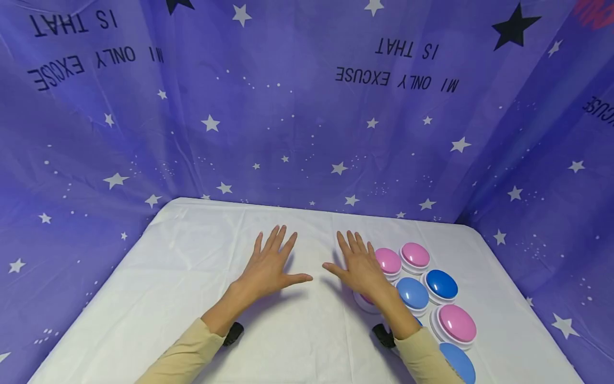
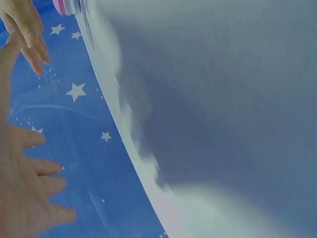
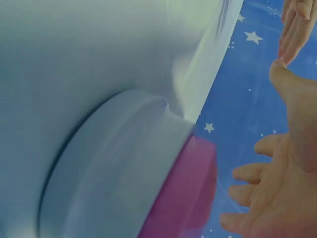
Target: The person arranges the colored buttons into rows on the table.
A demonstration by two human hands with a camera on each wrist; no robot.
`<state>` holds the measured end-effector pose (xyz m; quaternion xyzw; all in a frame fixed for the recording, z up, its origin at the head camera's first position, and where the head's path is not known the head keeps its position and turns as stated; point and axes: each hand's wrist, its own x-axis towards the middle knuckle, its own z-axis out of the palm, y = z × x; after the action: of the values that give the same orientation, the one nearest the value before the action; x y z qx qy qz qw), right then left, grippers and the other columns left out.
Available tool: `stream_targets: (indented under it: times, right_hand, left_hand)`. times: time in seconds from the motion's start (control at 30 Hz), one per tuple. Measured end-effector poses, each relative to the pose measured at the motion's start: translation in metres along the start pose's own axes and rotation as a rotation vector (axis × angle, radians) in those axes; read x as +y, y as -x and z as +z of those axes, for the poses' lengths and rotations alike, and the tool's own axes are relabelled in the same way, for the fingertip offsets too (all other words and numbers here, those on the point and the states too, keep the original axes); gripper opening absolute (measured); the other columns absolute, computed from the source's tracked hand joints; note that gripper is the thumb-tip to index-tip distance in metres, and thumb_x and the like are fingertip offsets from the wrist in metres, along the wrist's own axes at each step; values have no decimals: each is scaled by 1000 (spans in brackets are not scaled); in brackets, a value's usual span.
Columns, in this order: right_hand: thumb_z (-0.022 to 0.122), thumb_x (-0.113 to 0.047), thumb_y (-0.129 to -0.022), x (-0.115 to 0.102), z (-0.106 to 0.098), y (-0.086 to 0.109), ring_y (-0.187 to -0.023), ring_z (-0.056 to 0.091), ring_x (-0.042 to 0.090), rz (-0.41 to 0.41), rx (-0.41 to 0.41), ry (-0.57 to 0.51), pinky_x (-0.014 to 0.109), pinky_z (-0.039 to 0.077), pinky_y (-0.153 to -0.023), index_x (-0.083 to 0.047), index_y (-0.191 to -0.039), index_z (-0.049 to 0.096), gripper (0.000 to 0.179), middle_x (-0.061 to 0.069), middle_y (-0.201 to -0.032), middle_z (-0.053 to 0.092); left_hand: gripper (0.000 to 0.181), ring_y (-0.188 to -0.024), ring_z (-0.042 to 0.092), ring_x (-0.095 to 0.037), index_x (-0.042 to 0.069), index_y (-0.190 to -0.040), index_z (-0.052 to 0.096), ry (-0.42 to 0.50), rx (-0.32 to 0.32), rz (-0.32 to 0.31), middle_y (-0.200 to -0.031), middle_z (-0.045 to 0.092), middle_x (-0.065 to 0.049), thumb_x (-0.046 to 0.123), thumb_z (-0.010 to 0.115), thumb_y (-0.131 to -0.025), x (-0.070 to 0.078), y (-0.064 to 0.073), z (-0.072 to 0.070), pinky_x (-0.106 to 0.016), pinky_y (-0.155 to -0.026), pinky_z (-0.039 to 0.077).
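My left hand (image 1: 266, 268) hovers over the white tablecloth left of centre, palm down, fingers spread and straight, holding nothing. Opposite it, my right hand (image 1: 358, 270) is held the same way, fingers extended and nothing in its grasp. Beside and partly under the right hand stands a group of round push buttons on white bases. A pink button (image 1: 387, 261) lies right by its fingers, and a light blue button (image 1: 412, 293) sits near the wrist. In the right wrist view, another pink button (image 3: 181, 188) is close below the palm. The right forearm partly hides some buttons.
Further right are a pink button (image 1: 415, 255), a dark blue button (image 1: 442, 284), a larger pink button (image 1: 458, 323) and a light blue one (image 1: 458, 362) near the front. A purple star-printed curtain (image 1: 297, 106) surrounds the table (image 1: 192, 250) at the back and sides.
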<state>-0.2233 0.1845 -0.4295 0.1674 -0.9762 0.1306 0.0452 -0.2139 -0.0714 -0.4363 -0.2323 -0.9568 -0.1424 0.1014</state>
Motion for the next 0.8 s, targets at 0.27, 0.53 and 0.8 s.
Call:
stream_targets:
  times: [0.27, 0.53, 0.8]
  right_hand:
    - [59, -61, -91, 11, -7, 11, -147, 14, 39, -12, 32, -38, 60, 10, -116, -6, -157, 25, 93, 23, -159, 23]
    - [64, -57, -90, 24, -27, 37, -146, 19, 43, -1, 80, -58, 61, 19, -114, -1, -155, 28, 92, 25, -157, 26]
    - [63, -60, -89, 39, -49, 78, -145, 19, 43, 84, 59, -77, 65, 19, -112, -3, -155, 27, 94, 23, -157, 28]
  left_hand:
    - [108, -149, 15, -34, 12, -156, 30, 24, -5, 45, -160, 23, -19, 83, 52, -79, 17, -6, 4, -58, -117, 10]
    - [103, -146, 26, -29, 7, -152, 37, 108, -6, 161, -156, 34, -17, 77, 59, -80, 47, -18, 13, -52, -118, 16]
    - [101, -140, 37, -27, 6, -148, 43, 187, -8, 294, -149, 44, -14, 71, 70, -76, 82, -24, 20, -43, -116, 25]
